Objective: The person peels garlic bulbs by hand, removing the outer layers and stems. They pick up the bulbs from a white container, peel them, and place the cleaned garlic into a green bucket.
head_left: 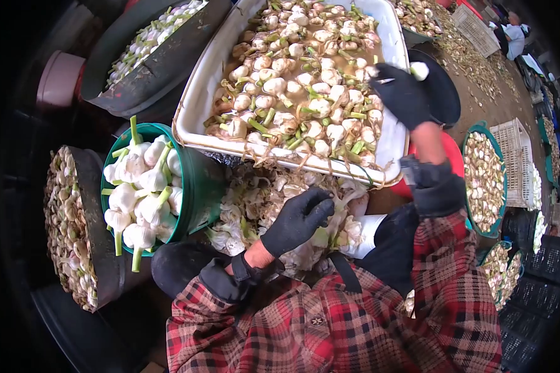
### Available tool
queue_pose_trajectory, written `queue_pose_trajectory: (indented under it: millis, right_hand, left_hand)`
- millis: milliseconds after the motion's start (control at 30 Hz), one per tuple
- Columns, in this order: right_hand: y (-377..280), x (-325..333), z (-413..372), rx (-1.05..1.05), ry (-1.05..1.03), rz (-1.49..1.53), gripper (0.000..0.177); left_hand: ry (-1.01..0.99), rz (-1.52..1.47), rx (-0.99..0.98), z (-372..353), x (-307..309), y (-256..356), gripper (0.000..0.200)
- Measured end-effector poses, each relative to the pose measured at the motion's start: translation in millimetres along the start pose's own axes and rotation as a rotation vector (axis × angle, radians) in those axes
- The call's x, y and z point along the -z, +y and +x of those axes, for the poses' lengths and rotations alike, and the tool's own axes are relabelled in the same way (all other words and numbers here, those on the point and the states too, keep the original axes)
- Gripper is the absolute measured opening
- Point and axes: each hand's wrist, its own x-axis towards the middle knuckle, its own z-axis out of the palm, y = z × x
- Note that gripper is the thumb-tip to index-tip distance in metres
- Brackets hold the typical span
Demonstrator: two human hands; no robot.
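Observation:
My left hand [298, 222], in a black glove, is loosely curled above a heap of loose garlic skins [242, 205] in front of my body; nothing shows in it. To the right, my right hand [401, 96], also gloved, is over the edge of a white tub [190, 118], fingers apart. A white garlic bulb [419, 70] appears just beyond its knuckles, not between the fingertips; whether they touch is unclear. Unpeeled garlic bulbs [283, 121] lie in brownish water in the tub. Clean white bulbs with green stems [140, 199] fill a green bucket [199, 186] at left.
A dark basin [445, 93] and a red bucket [452, 152] stand right of the tub. Larger dark containers of garlic [99, 81] are at left. Farther right are a green-rimmed basket [503, 186], a pale crate [510, 158] and another person [515, 37].

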Motion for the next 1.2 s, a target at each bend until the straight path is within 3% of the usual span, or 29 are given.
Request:
queue_pose_trajectory:
  millis: [133, 200, 267, 367, 433, 467, 533, 600, 667, 700, 767, 800, 833, 867, 933, 967, 1100, 1167, 1200]
  right_hand:
    - [-39.2, -95.7, 3.9, 0.292, -0.306, -0.214, 0.04]
    - [-44.1, -114.7, 9.9, 0.321, -0.511, -0.317, 0.034]
    - [-44.8, -118.0, 14.9, 0.338, -0.541, -0.385, 0.027]
    - [-32.8, -97.5, 7.9, 0.329, -0.153, -0.139, 0.02]
    - [-59.5, -51.0, -20.0, 0.118, -0.2, 0.273, 0.017]
    - [-63.9, -36.0, -34.8, 0.085, -0.241, 0.405, 0.016]
    - [-76.7, -15.3, -71.5, 0.026, -0.288, 0.747, 0.016]
    - [-80.8, -15.6, -103.5, 0.011, -0.344, 0.87, 0.017]
    - [-79.7, -25.1, -123.6, -0.093, -0.37, 1.006, 0.019]
    - [-79.4, -28.1, -128.7, -0.099, -0.306, 0.912, 0.021]
    - [-79.9, -33.7, -134.4, -0.106, -0.235, 0.822, 0.023]
    - [-77.5, -37.8, -136.8, 0.013, -0.042, 0.349, 0.024]
    - [-76.6, -40.2, -139.3, 0.125, 0.144, -0.13, 0.025]
    - [-83.2, -37.6, -139.8, 0.124, 0.144, -0.131, 0.025]
    - [-111.2, -25.8, -139.9, 0.023, 0.054, 0.407, 0.025]
    - [-126.4, -24.1, -141.7, 0.008, 0.058, 0.44, 0.023]
    - [-142.0, -38.3, -147.1, 0.144, 0.172, 0.279, 0.021]
    - [-143.6, -43.6, -149.2, 0.183, 0.193, 0.24, 0.021]
    - [-143.4, -45.8, -150.1, 0.226, 0.213, 0.2, 0.02]
  left_hand:
    - [-0.005, 0.004, -0.005, -1.2, 2.8, -0.9, 0.03]
    - [-0.014, -0.055, -0.004, -1.2, 5.7, -1.3, 0.03]
    - [-0.002, -0.1, -0.005, -0.3, 9.2, 2.1, 0.032]
    - [0.07, -0.283, 0.024, 2.2, 14.1, 4.4, 0.036]
    - [0.093, -0.532, 0.063, 3.4, 18.4, 8.1, 0.044]
    - [0.092, -0.534, 0.063, 2.7, 18.9, 14.9, 0.044]
    - [-0.014, -0.945, 0.11, 2.1, 20.5, 30.0, 0.046]
    - [-0.124, -1.046, 0.087, 2.5, 28.8, 27.6, 0.048]
    - [-0.005, -0.987, -0.003, -3.0, 30.2, 30.0, 0.046]
    - [-0.005, -0.98, 0.003, -4.4, 29.8, 31.9, 0.046]
    - [0.205, -0.247, -0.297, -4.7, 29.4, 39.3, 0.043]
    - [0.3, 0.125, -0.438, -4.6, 28.2, 45.1, 0.043]
    - [0.318, -0.577, -0.208, -4.0, 22.8, 51.1, 0.047]
    - [0.317, -0.578, -0.206, -2.3, 21.6, 49.7, 0.047]
    - [0.442, -0.35, -0.331, 0.8, 19.4, 42.9, 0.049]
    - [0.47, -0.275, -0.36, 1.0, 18.4, 40.5, 0.048]
    - [0.567, -0.118, -0.43, 1.3, 14.4, 33.6, 0.044]
    - [0.617, 0.2, -0.458, 0.4, 16.2, 30.1, 0.048]
    - [0.617, 0.198, -0.456, 0.8, 17.2, 27.0, 0.048]
